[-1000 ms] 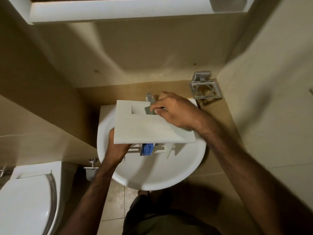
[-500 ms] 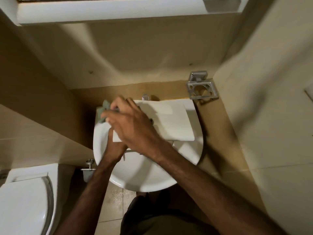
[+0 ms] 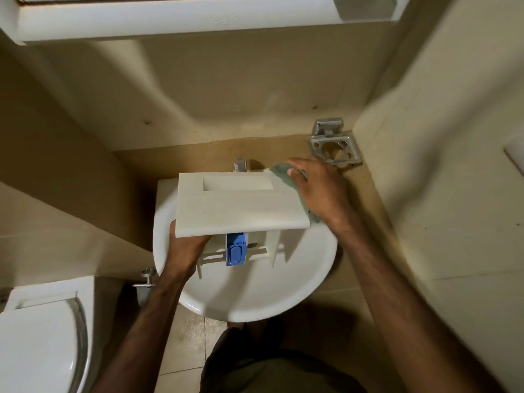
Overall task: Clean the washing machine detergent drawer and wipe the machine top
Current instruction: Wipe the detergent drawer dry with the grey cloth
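The white detergent drawer (image 3: 238, 208) is held front panel up over the white sink (image 3: 255, 287). A blue insert (image 3: 235, 249) shows in its body below the panel. My left hand (image 3: 185, 245) grips the drawer from underneath at its near left corner. My right hand (image 3: 320, 191) presses a green cloth (image 3: 283, 174) against the panel's right edge. The washing machine is not in view.
A tap (image 3: 240, 165) pokes up behind the drawer. A metal cup holder (image 3: 334, 148) is fixed to the wall at the right. A toilet (image 3: 39, 344) stands at the lower left, with a valve (image 3: 146, 279) beside the sink. A white ledge (image 3: 181, 18) runs overhead.
My right hand has swept the green cloth from the panel's left end across to its right edge. The left hand keeps holding the drawer underneath.
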A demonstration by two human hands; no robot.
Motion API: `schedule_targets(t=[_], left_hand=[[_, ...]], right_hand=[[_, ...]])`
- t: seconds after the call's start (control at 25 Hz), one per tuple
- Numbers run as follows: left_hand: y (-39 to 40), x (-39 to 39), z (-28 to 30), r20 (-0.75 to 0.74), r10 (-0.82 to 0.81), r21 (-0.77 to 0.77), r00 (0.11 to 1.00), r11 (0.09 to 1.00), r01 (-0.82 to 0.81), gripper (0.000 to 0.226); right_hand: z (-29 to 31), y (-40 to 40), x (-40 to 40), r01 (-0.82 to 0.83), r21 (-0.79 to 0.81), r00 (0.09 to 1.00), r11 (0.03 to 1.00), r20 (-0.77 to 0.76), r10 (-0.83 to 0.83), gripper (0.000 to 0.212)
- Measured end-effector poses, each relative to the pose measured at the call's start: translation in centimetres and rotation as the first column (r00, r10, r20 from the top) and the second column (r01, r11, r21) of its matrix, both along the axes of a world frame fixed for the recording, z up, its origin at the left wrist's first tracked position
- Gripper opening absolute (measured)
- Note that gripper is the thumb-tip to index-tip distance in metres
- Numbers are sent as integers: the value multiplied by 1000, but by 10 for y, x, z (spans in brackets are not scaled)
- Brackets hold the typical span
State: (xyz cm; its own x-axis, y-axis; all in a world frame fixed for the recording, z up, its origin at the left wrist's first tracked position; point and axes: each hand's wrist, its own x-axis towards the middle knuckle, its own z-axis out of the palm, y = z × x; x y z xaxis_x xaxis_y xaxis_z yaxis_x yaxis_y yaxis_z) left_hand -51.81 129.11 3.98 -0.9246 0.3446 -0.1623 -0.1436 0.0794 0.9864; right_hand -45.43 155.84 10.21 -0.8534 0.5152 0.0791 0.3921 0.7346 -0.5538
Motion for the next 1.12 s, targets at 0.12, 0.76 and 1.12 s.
schedule_targets(t=[0.12,0.76,1.12], left_hand=[[5,-2,9,75,127,26,989,991,-129,37],[17,7,55,600,-1,268,800,943,-200,43],[23,19,57,618,-3,260,786,945,-200,53]], right_hand=[[-10,20,-4,191,-140,981,972,-15,-195,29],[4,-84,47,-88,25,830,996,-551,87,37],[-26,-107,16,13,499,999,867,-49,14,40]])
